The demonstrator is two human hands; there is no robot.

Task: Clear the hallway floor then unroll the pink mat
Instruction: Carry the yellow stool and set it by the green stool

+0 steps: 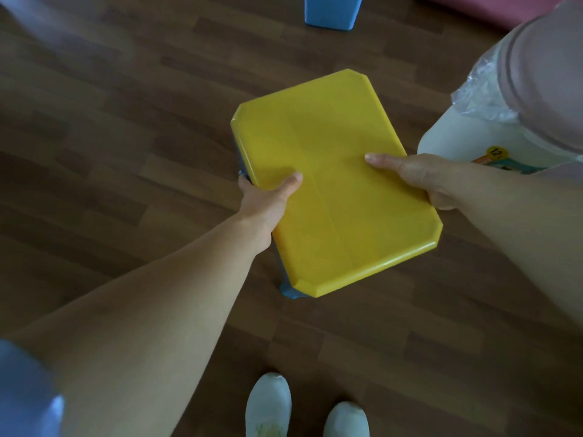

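The left forearm (157, 294) was nearest. The left hand (268, 197) and right hand (422, 178) gripped the yellow stool (334, 146) by its long edges, thumbs on top, fingers (242, 178) curled under. Its long axis pointed away; the pink mat (504, 11) lay beyond, upper right.

One yellow-topped stool (334, 184), with two of its blue legs (290, 291) showing: one under the near corner and a sliver of another at the left edge. Two hands, the left hand (268, 197) and the right hand (422, 178), each with one thumb on the yellow top, and two bare forearms. Two white shoes: a left shoe (268, 405) and a right shoe (347, 421). One blue plastic object (331, 11), cut off by the top edge. One pink mat (504, 7), only a corner in view. One white container (448, 137) carrying one mauve lid (549, 74), one clear plastic liner (479, 89) and one coloured label (498, 159). One blue sleeve (25, 398).
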